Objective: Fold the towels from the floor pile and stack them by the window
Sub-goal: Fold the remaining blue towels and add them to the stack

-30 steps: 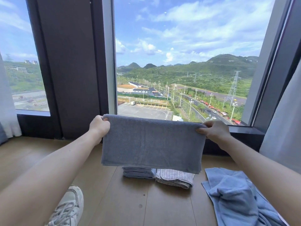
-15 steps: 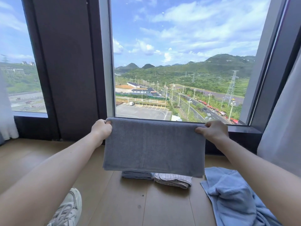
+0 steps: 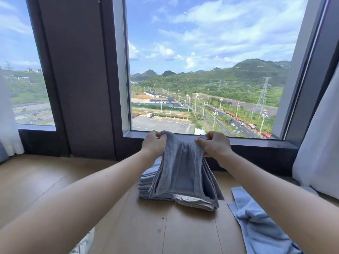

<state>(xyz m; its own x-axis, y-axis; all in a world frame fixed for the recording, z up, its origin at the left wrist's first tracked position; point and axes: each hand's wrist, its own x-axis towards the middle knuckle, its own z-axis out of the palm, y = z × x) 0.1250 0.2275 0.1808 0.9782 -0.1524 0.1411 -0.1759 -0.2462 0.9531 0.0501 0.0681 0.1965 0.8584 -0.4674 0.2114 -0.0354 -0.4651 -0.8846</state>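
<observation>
While the left hand point(image 3: 153, 146) and right hand point(image 3: 215, 146) pinch its top corners, the grey towel point(image 3: 183, 174) hangs bunched over the stack point(image 3: 145, 183).

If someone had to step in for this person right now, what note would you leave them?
Left hand: pinches one top corner of the grey towel.
Right hand: pinches the other top corner; the towel hangs part-folded above the folded towels.
Done: folded towels lie on the floor under the window.
Left: finish the grey towel and stack it, then fold the light blue towel crumpled at right.
</observation>
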